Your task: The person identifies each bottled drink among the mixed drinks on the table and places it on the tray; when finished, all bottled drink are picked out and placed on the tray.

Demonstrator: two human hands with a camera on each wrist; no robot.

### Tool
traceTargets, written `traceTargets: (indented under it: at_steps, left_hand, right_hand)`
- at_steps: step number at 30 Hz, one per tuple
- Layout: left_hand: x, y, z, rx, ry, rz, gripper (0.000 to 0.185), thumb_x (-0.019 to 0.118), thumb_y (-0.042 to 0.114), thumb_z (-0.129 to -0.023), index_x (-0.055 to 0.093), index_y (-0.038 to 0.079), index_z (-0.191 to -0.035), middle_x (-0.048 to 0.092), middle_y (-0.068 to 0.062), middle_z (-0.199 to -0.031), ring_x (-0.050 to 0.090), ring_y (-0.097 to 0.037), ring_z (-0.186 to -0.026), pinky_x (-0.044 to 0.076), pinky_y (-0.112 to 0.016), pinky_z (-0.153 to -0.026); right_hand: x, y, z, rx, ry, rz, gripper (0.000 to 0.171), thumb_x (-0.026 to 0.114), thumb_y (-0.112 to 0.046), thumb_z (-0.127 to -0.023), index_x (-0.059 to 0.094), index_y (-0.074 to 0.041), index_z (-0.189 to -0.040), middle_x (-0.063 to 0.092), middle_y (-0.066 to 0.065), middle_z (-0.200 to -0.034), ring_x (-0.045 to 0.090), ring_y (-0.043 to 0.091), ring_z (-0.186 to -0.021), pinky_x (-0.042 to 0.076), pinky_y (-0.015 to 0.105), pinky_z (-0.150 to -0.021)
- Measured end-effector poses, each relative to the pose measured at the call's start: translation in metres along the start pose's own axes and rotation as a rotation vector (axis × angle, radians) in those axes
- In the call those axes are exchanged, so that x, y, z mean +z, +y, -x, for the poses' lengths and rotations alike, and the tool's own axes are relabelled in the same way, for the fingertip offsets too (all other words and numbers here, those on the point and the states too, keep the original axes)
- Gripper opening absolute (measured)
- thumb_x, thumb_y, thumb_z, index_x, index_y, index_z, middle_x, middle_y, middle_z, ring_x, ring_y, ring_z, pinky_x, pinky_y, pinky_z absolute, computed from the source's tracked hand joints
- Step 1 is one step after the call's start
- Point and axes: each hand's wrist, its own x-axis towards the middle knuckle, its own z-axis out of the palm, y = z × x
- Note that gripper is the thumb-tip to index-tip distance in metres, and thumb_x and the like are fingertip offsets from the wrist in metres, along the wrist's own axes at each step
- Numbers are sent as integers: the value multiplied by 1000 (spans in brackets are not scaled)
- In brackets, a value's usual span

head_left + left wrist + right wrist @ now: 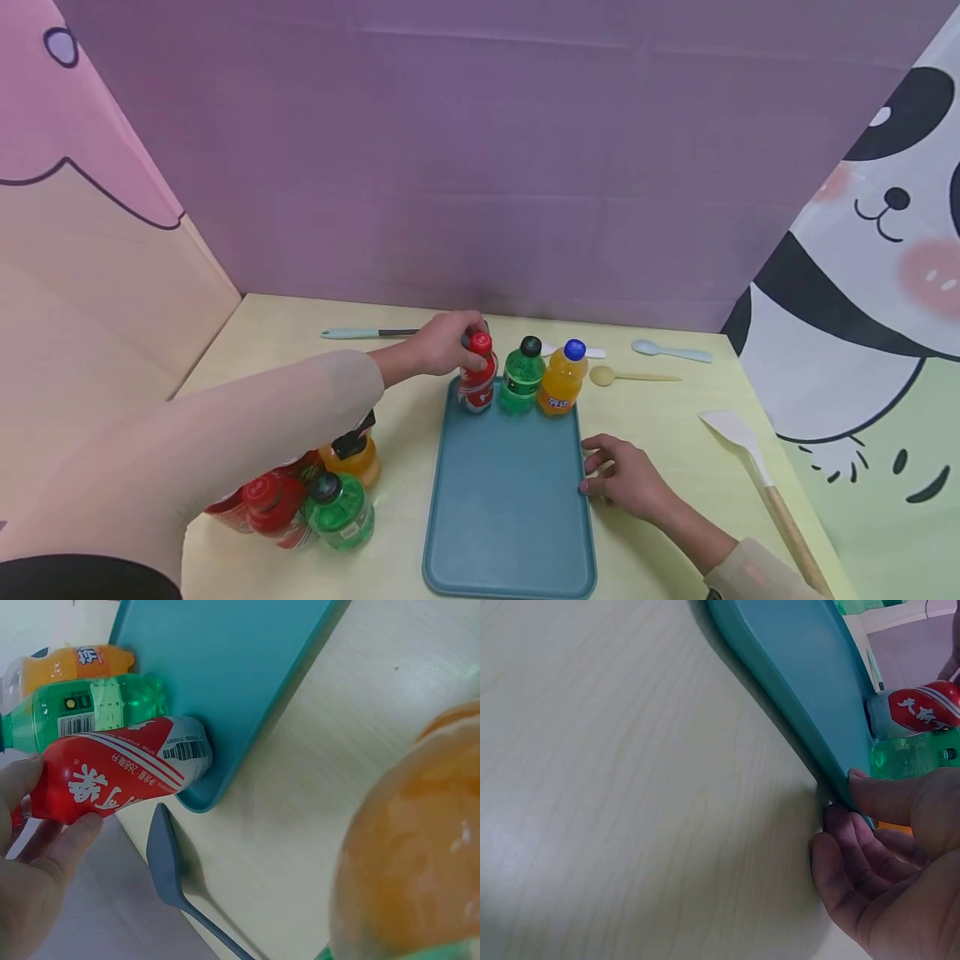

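The red bottle (477,379) stands upright at the far left corner of the teal tray (510,500), a little above the middle of the head view, and is gripped near its cap and shoulder by the left hand (442,343), whose fingers are curled round the neck. It looks like a small, full plastic soda bottle: probably moderately heavy for its size, stiff enough under a firm squeeze, with a glossy label that may be slippery. The narrow neck just under the cap is judged the surest place to hold, since the ridge there stops a slide.

Just to its right, touching or nearly so, a green bottle (522,377) and an orange bottle (562,379) are lined up along the tray's far edge. The tray's right rim is pinched by the right hand (626,479), thumb on top and fingers tucked beneath, as the right wrist view shows.

At the lower left of the head view, more bottles (315,500) are clustered on the desk (660,425). Spoons (670,351) and a spatula (757,475) lie toward the right, and a grey utensil (169,862) lies beside the tray corner.
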Motion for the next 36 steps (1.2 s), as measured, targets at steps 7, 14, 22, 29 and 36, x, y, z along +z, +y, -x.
traceTargets:
  at_steps: [7, 14, 22, 29, 36]
  left_hand:
    - [-2, -4, -2, 16, -52, 3, 37, 80, 10, -90, 59, 9, -121, 64, -9, -119, 63, -26, -110, 61, -36, -87]
    - [-16, -9, -1, 56, -161, 36, 48, 77, 19, -93, 57, 7, -135, 64, -10, -128, 62, -29, -120, 60, -37, -92]
    - [-48, 19, 21, 82, -96, 4, 46, 69, 28, -98, 57, 12, -140, 61, -11, -139, 57, -33, -132, 53, -48, -104]
    - [-71, 32, 57, 100, -27, 57, 47, 71, 31, -98, 56, 15, -139, 60, -7, -139, 58, -31, -132, 53, -49, -104]
    - [-85, 13, 106, 116, 40, 27, 46, 71, 30, -98, 56, 10, -137, 60, -9, -138, 58, -33, -130, 47, -57, -109]
  right_hand:
    - [1, 1, -2, 7, 4, -1, 56, 84, -1, -80, 60, 1, -131, 66, 7, -94, 65, 19, -77, 57, 33, -57]
    - [2, 2, -1, -6, -7, -1, 57, 84, -1, -80, 60, 1, -131, 66, 7, -94, 66, 19, -77, 57, 33, -56]
    - [0, 2, 0, -6, -6, 6, 56, 85, -2, -80, 60, 1, -130, 66, 7, -93, 65, 20, -76, 58, 34, -57]
    - [0, 3, 1, 7, -6, 4, 56, 85, -2, -80, 60, 0, -131, 65, 7, -94, 65, 20, -76, 57, 35, -57]
    - [-1, 2, 1, 10, -7, 7, 57, 85, -3, -80, 60, 0, -131, 66, 7, -94, 66, 20, -77, 58, 35, -58]
